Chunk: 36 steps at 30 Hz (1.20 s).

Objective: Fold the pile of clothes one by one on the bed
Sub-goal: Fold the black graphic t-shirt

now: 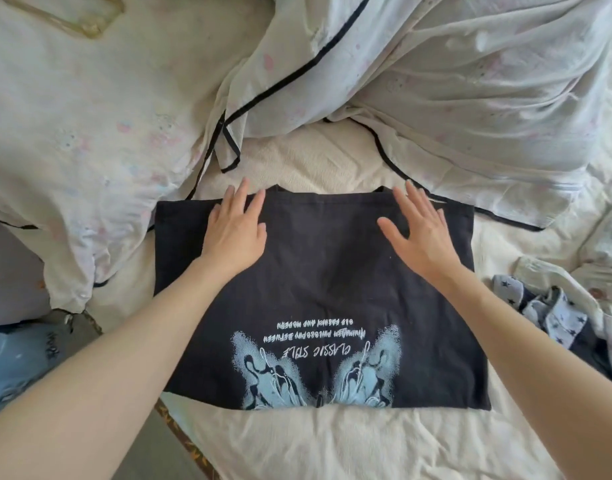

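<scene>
Left hand (236, 227): flat, fingers straight and slightly spread, palm down on the far left part of the black T-shirt (318, 299), fingertips reaching its far edge; nothing gripped. Right hand (423, 230): likewise flat and open, thumb splayed inward, resting on the far right part of the same garment, fingertips at the far edge.

Edges and room: far edge of the shirt close under a rumpled white quilt with black piping (436, 98), which overlaps the far right corner. Left edge just beside a pale printed garment (72, 150) hanging over the side of the bed. Right of the shirt, apart from it, a crumpled star-patterned cloth (547, 313). Bare cream sheet (349, 445) along the near edge and at the near right.

Task item: black T-shirt lying centrally on the bed, folded into a wide rectangle, sides tucked in, surface smooth. Pale blue butterfly print (315, 372) near the near edge, with white lettering reading upside down to the camera. Blue denim (17, 362) at the lower left, off the bed.
</scene>
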Each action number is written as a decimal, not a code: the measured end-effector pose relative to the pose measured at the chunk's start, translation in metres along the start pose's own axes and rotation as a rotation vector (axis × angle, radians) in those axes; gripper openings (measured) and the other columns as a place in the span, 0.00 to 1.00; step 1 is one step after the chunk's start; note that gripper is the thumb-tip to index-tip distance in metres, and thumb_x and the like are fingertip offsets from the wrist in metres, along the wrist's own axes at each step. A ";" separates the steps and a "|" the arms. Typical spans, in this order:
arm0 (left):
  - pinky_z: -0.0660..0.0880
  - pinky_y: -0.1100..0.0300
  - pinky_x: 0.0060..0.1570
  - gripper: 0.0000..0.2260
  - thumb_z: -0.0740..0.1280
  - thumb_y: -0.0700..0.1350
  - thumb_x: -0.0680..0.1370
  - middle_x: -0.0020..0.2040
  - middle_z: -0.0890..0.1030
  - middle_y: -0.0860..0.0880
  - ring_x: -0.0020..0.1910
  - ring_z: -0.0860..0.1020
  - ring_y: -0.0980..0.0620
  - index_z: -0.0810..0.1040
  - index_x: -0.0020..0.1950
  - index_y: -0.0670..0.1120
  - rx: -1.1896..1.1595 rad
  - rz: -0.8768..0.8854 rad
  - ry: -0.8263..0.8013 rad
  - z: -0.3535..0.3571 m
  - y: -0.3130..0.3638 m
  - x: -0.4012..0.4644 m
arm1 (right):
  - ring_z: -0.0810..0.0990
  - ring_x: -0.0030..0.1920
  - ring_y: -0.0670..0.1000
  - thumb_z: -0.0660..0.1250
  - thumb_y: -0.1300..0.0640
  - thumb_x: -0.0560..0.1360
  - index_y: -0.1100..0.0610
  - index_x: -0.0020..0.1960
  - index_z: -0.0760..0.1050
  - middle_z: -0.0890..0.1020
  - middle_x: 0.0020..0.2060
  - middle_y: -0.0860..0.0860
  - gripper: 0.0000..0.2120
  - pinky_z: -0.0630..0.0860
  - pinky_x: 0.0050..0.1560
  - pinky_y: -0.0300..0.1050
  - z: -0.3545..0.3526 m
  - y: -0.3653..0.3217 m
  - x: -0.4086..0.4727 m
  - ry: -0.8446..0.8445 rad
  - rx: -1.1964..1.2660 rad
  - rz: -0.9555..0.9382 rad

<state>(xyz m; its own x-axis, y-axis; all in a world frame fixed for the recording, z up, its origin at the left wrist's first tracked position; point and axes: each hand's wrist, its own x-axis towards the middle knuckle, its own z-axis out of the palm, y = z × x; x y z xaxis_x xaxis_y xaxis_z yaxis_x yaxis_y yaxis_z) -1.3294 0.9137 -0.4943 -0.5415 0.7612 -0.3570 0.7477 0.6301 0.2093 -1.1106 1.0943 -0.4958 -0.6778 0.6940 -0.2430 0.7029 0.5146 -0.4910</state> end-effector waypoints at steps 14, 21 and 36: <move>0.55 0.36 0.68 0.25 0.44 0.56 0.82 0.75 0.63 0.43 0.73 0.61 0.38 0.63 0.75 0.49 0.208 0.083 -0.013 0.082 -0.025 -0.157 | 0.63 0.73 0.58 0.61 0.49 0.79 0.55 0.73 0.65 0.64 0.74 0.55 0.24 0.56 0.71 0.64 0.060 0.044 -0.147 -0.073 -0.333 -0.087; 0.54 0.38 0.70 0.20 0.57 0.41 0.82 0.76 0.59 0.39 0.75 0.56 0.37 0.64 0.74 0.44 -0.090 -0.218 0.198 0.072 -0.046 -0.192 | 0.65 0.71 0.61 0.62 0.63 0.78 0.67 0.68 0.69 0.68 0.70 0.63 0.19 0.60 0.71 0.51 0.024 0.076 -0.188 0.121 -0.036 0.256; 0.71 0.51 0.61 0.20 0.59 0.46 0.82 0.61 0.74 0.40 0.61 0.75 0.43 0.64 0.70 0.37 -1.543 -0.966 0.075 0.080 -0.072 -0.233 | 0.75 0.27 0.46 0.64 0.62 0.78 0.62 0.43 0.72 0.74 0.34 0.54 0.06 0.76 0.29 0.32 0.015 0.103 -0.219 0.146 1.071 1.178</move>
<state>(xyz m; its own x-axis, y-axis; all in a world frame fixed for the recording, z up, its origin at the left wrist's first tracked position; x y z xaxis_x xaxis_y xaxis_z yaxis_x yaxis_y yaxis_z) -1.2265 0.6789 -0.4988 -0.5670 0.0613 -0.8214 -0.7644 0.3325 0.5524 -0.8931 0.9882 -0.5060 0.1783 0.5024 -0.8460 0.2836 -0.8496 -0.4447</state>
